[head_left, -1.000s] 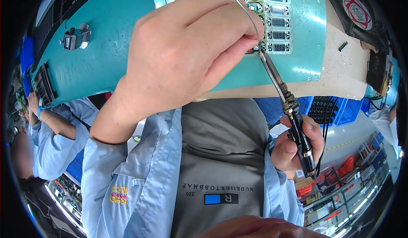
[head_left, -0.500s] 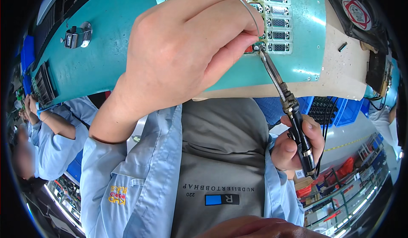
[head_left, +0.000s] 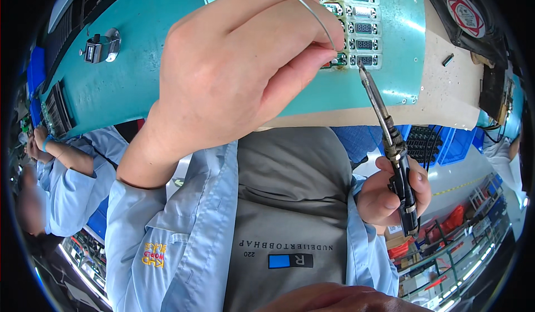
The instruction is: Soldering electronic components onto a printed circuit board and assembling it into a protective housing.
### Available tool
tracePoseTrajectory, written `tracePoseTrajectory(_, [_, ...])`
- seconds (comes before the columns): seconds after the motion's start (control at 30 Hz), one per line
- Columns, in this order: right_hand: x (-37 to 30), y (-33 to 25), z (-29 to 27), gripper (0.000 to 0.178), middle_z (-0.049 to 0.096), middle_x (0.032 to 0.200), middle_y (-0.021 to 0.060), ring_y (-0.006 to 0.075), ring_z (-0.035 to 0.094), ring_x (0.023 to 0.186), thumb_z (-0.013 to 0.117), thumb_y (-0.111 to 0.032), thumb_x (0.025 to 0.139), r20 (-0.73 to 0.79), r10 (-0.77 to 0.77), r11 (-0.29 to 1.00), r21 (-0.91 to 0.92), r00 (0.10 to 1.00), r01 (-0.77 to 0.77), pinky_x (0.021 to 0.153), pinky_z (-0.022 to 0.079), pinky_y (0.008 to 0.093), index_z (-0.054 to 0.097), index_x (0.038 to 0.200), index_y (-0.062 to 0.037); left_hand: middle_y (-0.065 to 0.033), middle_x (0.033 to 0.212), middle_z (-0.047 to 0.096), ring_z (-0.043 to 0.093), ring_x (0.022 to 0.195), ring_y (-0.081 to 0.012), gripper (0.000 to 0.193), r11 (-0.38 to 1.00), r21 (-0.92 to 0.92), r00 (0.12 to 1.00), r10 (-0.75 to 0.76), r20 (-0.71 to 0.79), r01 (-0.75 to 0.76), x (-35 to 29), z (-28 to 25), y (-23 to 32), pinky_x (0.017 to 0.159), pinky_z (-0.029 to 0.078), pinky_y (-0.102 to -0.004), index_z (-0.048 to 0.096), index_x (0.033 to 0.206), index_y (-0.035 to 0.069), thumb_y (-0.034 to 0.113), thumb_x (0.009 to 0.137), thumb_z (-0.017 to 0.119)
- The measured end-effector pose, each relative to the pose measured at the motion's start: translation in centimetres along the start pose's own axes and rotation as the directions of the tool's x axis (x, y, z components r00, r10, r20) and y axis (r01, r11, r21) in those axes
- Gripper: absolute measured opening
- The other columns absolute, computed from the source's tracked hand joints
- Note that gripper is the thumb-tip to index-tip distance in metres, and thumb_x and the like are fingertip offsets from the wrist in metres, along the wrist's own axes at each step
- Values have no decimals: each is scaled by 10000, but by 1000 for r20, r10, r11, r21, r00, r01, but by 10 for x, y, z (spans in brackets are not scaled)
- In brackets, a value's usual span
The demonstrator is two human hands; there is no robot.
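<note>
My left hand reaches over the work mat, its thumb and forefinger pinched on a thin solder wire that arcs over the knuckles. Past the fingertips lies a panel of small green circuit boards with dark digit displays and red parts, partly hidden by this hand. Lower right, my right hand is closed around the black handle of a soldering iron. The iron slants up and left, its tip by the nearest display of the panel; whether it touches cannot be made out.
A tally counter stands on the teal mat at left. A black fan and a small dark cylinder are at right. Blue crates sit below the table edge. Another person's arm shows at far left.
The iron's tip has shifted right, from beside my left fingertips to the nearest display. My right hand has moved slightly right with it; my left hand has drifted slightly left.
</note>
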State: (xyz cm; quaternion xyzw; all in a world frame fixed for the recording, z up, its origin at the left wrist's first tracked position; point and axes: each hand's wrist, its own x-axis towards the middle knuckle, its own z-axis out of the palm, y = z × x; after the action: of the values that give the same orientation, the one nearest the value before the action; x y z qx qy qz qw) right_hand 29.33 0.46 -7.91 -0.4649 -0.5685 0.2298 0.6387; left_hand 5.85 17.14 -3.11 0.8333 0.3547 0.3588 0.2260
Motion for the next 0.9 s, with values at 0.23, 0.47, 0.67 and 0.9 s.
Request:
tracePoseTrajectory(0.23, [11, -6, -3, 449, 651, 1034, 183, 232, 681, 719, 702, -312, 980, -109, -12, 994, -107, 994, 0, 666, 534, 295, 574, 1298, -21, -83, 945, 714, 537, 670, -132, 153, 998, -63, 1000, 9, -18, -10, -4, -7, 3, 550, 418, -226, 718, 895, 15, -79, 774, 726])
tracePoseTrajectory(0.47, [71, 16, -26, 341, 670, 986, 168, 239, 675, 772, 715, -140, 931, -440, 90, 986, -90, 893, -143, 712, 554, 323, 595, 1208, 18, -63, 989, 702, 631, 747, -188, 158, 978, -140, 987, -144, 73, 153, -15, -6, 33, 648, 511, -282, 718, 926, 43, -28, 787, 745])
tracePoseTrajectory(0.67, [68, 3, -45, 291, 688, 967, 142, 221, 677, 791, 717, -87, 892, -396, 4, 993, -109, 918, -51, 735, 552, 305, 637, 1149, 23, -65, 978, 694, 582, 692, -179, 160, 986, -104, 990, -124, 68, 130, -18, -11, 38, 596, 477, -263, 696, 921, 25, -43, 780, 727])
tracePoseTrajectory(0.9, [58, 21, -77, 259, 708, 916, 98, 164, 627, 730, 701, -46, 886, -483, -51, 982, -186, 874, -45, 686, 508, 264, 662, 1138, 1, -77, 947, 670, 528, 680, -173, 135, 991, -68, 993, -112, 28, 114, -29, -17, 39, 570, 436, -266, 658, 895, 24, -65, 794, 673])
